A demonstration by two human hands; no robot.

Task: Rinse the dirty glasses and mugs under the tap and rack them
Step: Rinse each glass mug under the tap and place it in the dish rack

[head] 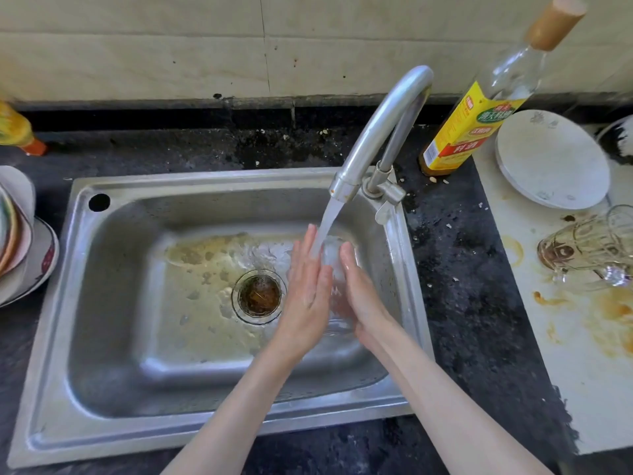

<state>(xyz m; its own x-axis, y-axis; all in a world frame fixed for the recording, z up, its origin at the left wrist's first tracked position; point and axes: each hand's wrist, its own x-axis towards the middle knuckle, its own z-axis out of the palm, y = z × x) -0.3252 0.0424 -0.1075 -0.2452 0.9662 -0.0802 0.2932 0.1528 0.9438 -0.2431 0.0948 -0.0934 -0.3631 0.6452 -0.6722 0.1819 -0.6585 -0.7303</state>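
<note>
A clear glass lies between my two palms over the right part of the steel sink. My left hand presses flat against its left side with straight fingers. My right hand presses its right side, fingers also extended. Water runs from the curved tap onto the glass and my fingertips. Several dirty glasses and mugs lie tipped over on a stained white board at the right.
A white plate and a yellow-labelled bottle stand behind the board. Stacked bowls and plates sit at the left edge, with an orange bottle behind them. The drain strainer holds brown residue.
</note>
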